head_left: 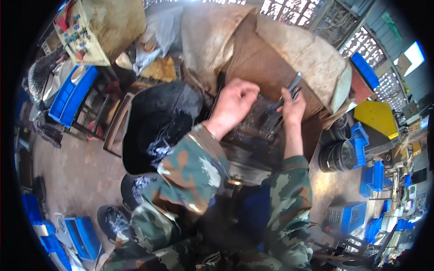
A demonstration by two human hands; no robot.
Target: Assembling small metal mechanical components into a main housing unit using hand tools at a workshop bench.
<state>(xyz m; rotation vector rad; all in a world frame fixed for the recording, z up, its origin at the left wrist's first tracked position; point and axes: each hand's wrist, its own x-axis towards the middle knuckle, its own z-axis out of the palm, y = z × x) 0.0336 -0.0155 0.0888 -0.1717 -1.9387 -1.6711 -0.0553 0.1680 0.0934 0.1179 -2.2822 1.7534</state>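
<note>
My right hand (293, 107) is closed around a narrow grey metal tool (295, 82), whose shiny end sticks up past the fingers; its exact kind is not clear. To its left, my left hand (233, 103) is raised with the fingers curled in and the thumb against them. Whatever the left fingers hold, if anything, is hidden. Below and between both hands lies the dark, wet-looking bed of a machine (253, 124). Behind it stands a brown sheet (260, 63), flanked by pale, stained sheets (303, 47).
At my left stands a black tub (165, 108) with thin shiny strips in it. A control box with knobs (81, 38) and a blue bin (72, 97) are farther left. Black buckets (338, 156), a yellow panel (375, 118) and a blue crate (347, 217) stand to the right.
</note>
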